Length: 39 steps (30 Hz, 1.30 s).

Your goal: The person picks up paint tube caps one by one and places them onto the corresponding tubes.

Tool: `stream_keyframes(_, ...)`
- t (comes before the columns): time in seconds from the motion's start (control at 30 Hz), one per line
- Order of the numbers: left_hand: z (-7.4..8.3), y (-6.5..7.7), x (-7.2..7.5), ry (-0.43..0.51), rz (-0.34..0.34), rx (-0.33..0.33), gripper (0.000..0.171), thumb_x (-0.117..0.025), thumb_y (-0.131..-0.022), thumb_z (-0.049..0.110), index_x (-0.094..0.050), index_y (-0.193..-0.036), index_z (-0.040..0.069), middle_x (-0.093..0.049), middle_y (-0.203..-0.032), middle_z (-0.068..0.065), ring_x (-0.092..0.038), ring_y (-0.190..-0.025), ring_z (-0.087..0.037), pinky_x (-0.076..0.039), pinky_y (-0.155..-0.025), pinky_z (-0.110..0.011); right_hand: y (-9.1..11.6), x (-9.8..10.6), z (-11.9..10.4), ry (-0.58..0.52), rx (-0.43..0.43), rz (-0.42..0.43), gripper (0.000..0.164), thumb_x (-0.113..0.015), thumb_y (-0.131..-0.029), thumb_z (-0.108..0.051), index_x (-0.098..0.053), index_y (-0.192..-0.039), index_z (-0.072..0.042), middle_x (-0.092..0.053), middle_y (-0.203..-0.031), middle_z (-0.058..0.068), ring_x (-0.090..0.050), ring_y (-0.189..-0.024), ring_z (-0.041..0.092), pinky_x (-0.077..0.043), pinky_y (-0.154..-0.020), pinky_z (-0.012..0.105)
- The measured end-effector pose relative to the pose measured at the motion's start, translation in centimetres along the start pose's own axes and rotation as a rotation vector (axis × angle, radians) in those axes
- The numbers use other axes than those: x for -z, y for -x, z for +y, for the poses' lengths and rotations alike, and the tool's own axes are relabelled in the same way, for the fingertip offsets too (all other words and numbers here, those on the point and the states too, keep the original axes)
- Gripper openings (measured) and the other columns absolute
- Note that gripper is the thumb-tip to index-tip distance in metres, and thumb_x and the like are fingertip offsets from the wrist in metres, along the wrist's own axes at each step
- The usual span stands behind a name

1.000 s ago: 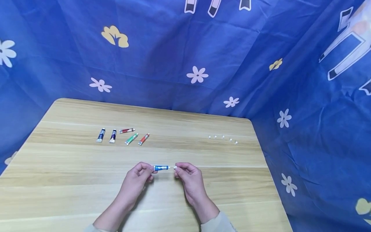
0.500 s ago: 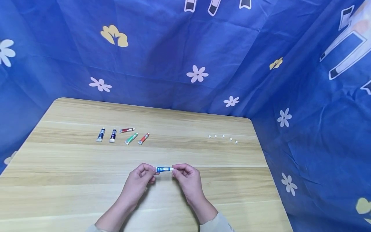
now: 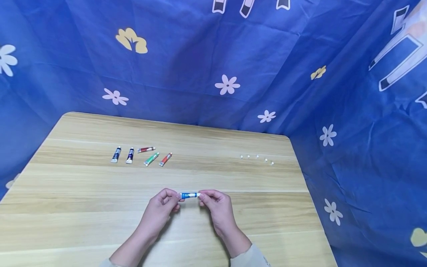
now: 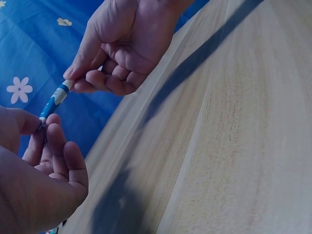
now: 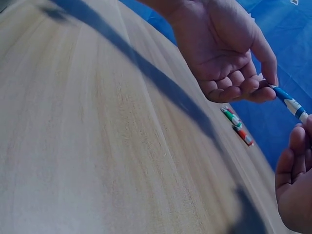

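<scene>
A small blue paint tube [image 3: 189, 195] with a white label is held level above the table, between both hands. My left hand [image 3: 159, 208] pinches its flat end between thumb and index finger. At the other end, thumb and fingertips of my right hand [image 3: 218, 210] pinch the white cap [image 4: 68, 84], which sits on the tube's nozzle. The left wrist view shows cap and tube in one line; the right wrist view also has the paint tube [image 5: 290, 102] stretched between the two hands. The fingertips hide part of the cap.
Toward the back left of the wooden table [image 3: 100, 193] lie two dark blue tubes [image 3: 116, 154], a dark red tube [image 3: 146, 150], a green tube [image 3: 151, 159] and an orange-red tube [image 3: 165, 159]. Several small white caps [image 3: 257, 156] lie at the back right. Blue patterned cloth [image 3: 186, 55] hangs behind.
A second ago the white cap was apart from the blue tube's bare nozzle. The hands came together, and the cap now covers the nozzle. The other tubes and caps have not moved.
</scene>
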<state>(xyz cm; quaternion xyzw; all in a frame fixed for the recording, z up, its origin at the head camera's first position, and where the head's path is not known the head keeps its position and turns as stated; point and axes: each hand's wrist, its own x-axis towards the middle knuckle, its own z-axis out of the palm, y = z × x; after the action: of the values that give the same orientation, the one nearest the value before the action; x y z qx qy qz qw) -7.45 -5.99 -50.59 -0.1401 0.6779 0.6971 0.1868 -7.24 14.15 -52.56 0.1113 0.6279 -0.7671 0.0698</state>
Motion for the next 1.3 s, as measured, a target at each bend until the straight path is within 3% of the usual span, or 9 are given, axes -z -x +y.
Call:
stream_keyframes(0.4,-0.05,0.08,-0.17,0.011,-0.014,-0.006,0.012,-0.066,-0.108,0.015,-0.064,-0.108,0.003,-0.079,-0.095,0.003,-0.067,-0.084,-0.012,-0.058,-0.079,-0.024,-0.17,0.57,0.3,-0.01,-0.04,-0.034,0.008,-0.08,-0.098,-0.011,-0.078,-0.096,-0.004,-0.078,-0.08,-0.005,-0.071,-0.071,0.005,-0.063,-0.083,0.022)
stream_keyframes(0.57,-0.15,0.11,-0.29,0.008,-0.016,0.002,0.013,-0.067,-0.107,0.016,-0.064,-0.109,0.003,-0.079,-0.095,0.003,-0.067,-0.085,-0.012,-0.057,-0.079,-0.024,-0.13,0.62,0.36,0.009,-0.054,-0.035,0.011,-0.078,-0.101,-0.016,-0.077,-0.091,-0.011,-0.077,-0.078,-0.006,-0.069,-0.068,0.005,-0.062,-0.082,0.022)
stream_keyframes(0.8,-0.27,0.21,-0.65,0.01,-0.02,-0.006,0.012,-0.065,-0.107,0.012,-0.064,-0.111,0.001,-0.079,-0.097,0.0,-0.067,-0.085,-0.012,-0.058,-0.08,-0.023,-0.09,0.61,0.61,0.053,-0.071,-0.039,0.025,-0.071,-0.106,-0.023,-0.074,-0.087,-0.007,-0.073,-0.076,-0.006,-0.065,-0.066,0.005,-0.059,-0.071,0.019)
stream_keyframes(1.03,-0.4,0.27,-0.8,0.007,-0.032,-0.014,0.014,-0.065,-0.107,0.011,-0.064,-0.113,-0.001,-0.078,-0.098,-0.002,-0.066,-0.085,-0.011,-0.057,-0.079,-0.023,-0.03,0.49,0.57,0.105,-0.097,-0.03,0.036,-0.067,-0.108,-0.024,-0.069,-0.075,-0.009,-0.066,-0.068,-0.006,-0.058,-0.062,0.006,-0.053,-0.068,0.017)
stream_keyframes(1.3,-0.42,0.29,-0.9,0.016,-0.034,-0.017,0.012,-0.064,-0.107,0.009,-0.064,-0.113,-0.002,-0.079,-0.101,-0.004,-0.066,-0.085,-0.01,-0.059,-0.081,-0.023,0.08,0.59,0.49,0.084,-0.12,-0.058,0.04,-0.063,-0.11,-0.026,-0.066,-0.073,-0.012,-0.064,-0.069,-0.006,-0.056,-0.062,0.004,-0.051,-0.064,0.016)
